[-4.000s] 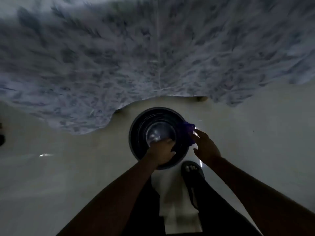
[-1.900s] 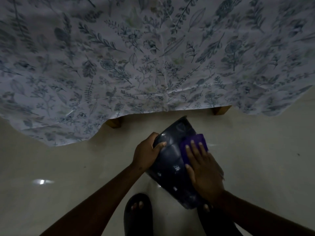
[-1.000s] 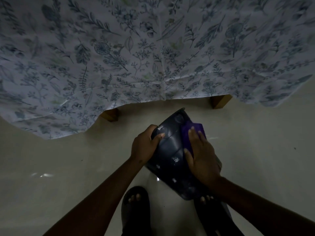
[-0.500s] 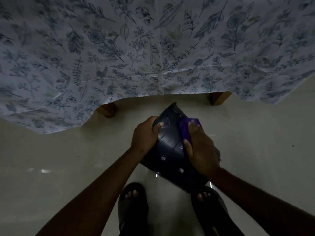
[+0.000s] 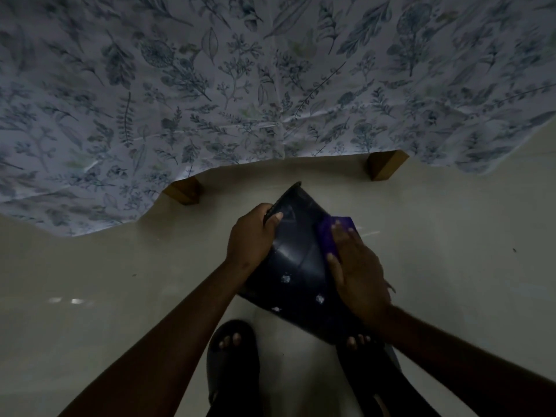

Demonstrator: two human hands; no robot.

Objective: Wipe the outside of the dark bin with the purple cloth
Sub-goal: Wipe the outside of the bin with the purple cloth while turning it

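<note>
The dark bin (image 5: 296, 263) is tipped over, its mouth pointing away from me and its base near my feet. My left hand (image 5: 251, 239) grips the bin's rim on the left side. Flat against the bin's right outer wall, my right hand (image 5: 356, 269) presses the purple cloth (image 5: 334, 234), which sticks out past my fingertips. Most of the cloth is hidden under my palm.
A floral-patterned sheet (image 5: 240, 85) hangs over a bed at the top, with two wooden legs (image 5: 183, 191) (image 5: 385, 164) showing below it. Pale glossy floor (image 5: 120, 296) lies all around. My feet in dark sandals (image 5: 231, 353) stand just below the bin.
The bin went from standing upright to tipped on its side. My right hand with the cloth has slid slightly along the bin's outer wall over the last second; the left hand keeps its grip on the rim.
</note>
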